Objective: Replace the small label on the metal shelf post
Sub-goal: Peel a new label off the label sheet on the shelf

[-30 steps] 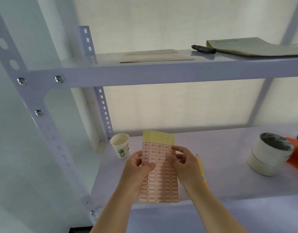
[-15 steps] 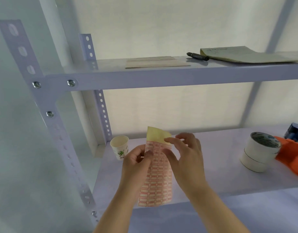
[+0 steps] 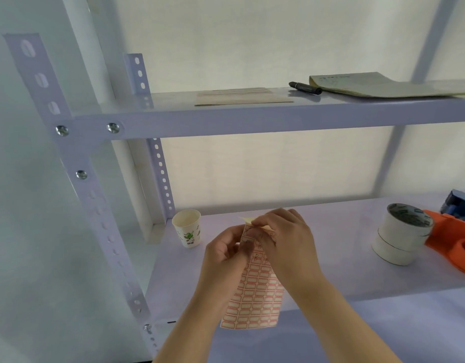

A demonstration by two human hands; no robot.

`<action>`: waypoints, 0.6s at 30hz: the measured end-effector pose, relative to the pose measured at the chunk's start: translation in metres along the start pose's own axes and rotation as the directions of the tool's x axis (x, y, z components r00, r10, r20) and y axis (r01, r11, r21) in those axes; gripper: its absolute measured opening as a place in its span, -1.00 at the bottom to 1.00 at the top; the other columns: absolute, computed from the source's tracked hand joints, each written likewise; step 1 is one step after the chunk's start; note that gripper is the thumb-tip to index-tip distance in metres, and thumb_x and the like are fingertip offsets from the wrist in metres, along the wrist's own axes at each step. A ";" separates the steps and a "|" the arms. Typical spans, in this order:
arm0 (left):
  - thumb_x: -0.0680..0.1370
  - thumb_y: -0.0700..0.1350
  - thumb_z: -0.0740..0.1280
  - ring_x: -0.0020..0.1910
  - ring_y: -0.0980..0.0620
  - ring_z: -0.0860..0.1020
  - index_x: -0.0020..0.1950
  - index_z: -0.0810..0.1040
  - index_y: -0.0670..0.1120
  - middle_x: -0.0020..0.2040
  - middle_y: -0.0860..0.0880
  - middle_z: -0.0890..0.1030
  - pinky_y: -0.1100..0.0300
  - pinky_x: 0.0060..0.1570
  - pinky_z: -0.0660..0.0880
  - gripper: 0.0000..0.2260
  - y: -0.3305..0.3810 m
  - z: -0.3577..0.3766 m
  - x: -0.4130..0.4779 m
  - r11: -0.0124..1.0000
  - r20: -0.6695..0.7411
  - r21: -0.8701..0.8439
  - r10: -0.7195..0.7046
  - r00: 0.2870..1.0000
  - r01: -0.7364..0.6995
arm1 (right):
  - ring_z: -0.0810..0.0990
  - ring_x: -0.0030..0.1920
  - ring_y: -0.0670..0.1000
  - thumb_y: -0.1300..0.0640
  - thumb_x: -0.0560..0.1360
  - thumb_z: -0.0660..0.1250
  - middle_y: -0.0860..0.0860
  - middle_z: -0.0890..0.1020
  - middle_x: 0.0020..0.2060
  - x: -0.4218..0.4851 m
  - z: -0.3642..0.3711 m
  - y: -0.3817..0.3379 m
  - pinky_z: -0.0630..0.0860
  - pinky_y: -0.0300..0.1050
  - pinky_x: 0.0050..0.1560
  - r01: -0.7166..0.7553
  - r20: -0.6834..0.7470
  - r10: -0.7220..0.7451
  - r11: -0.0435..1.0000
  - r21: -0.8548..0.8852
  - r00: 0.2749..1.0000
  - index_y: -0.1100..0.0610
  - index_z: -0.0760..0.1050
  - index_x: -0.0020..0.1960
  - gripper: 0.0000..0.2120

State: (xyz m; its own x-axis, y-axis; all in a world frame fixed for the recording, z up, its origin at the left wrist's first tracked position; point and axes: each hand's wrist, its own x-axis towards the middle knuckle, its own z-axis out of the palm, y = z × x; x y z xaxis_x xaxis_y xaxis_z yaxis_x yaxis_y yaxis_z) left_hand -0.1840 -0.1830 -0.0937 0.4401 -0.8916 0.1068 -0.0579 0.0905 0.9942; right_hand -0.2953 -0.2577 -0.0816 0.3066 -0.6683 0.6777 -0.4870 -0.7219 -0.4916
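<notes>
Lower centre of frame | left hand (image 3: 227,251) and right hand (image 3: 281,237) pinching red-bordered paper sticker sheet (image 3: 255,297) | peeling a label | next: lift it cleanly

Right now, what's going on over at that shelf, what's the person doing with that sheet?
A person holds a sheet of small red-bordered labels in front of the lower shelf. The left hand grips its left edge while the right hand works at the sheet's top, where the yellowish end is bent over, apparently picking at a label. A paper cup and tape rolls stand on the shelf. No label has been carried to the metal post yet.
</notes>
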 end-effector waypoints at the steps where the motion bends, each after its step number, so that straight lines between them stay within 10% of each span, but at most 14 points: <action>1: 0.62 -0.27 0.33 -0.05 -0.08 0.74 0.05 0.70 0.09 -0.07 -0.07 0.78 -0.12 0.08 0.65 -0.72 -0.001 0.000 0.000 1.000 -0.002 -0.001 -0.001 1.000 0.001 | 0.58 -0.14 0.02 0.14 0.41 0.51 -0.06 0.69 -0.24 0.000 -0.001 0.000 0.50 -0.12 -0.20 0.002 -0.007 -0.002 1.000 0.005 1.000 0.08 0.68 -0.16 -0.97; 18: 0.61 -0.30 0.33 -0.06 -0.04 0.74 0.04 0.70 0.08 -0.08 -0.02 0.78 -0.13 0.10 0.65 -0.71 -0.003 0.000 0.009 1.000 0.003 0.025 -0.015 1.000 0.015 | 0.55 -0.18 0.00 0.07 0.42 0.49 -0.08 0.62 -0.27 0.005 0.002 0.005 0.51 -0.06 -0.28 0.017 0.006 -0.017 1.000 -0.013 1.000 0.08 0.58 -0.23 -0.87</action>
State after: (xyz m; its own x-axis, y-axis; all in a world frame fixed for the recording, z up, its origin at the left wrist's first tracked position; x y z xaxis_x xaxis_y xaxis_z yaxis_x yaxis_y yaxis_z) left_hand -0.1799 -0.1911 -0.0956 0.4384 -0.8941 0.0922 -0.0738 0.0665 0.9951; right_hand -0.2950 -0.2649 -0.0816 0.3198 -0.6568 0.6829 -0.4921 -0.7310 -0.4727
